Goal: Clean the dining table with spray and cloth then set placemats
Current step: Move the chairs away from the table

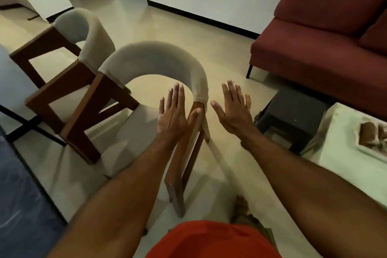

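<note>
Both hands are extended palms down with fingers straight and spread, grasping nothing: the left hand (174, 111) over the nearer of two curved grey-upholstered wooden chairs (134, 98), the right hand (234, 109) above the beige floor (219, 52). One dark table (18, 174) edge shows at far left; no spray, cloth or placemat is visible. One red sofa (326, 33), one black stool (293, 115) observed.

Red sofa (326, 33) cut off at the right edge, white tray (374, 138) sliced by that same edge, contents too blurred to name, left hand (176, 115) covering part of the near chair (146, 58), dark desk (18, 184) running off the left.
</note>
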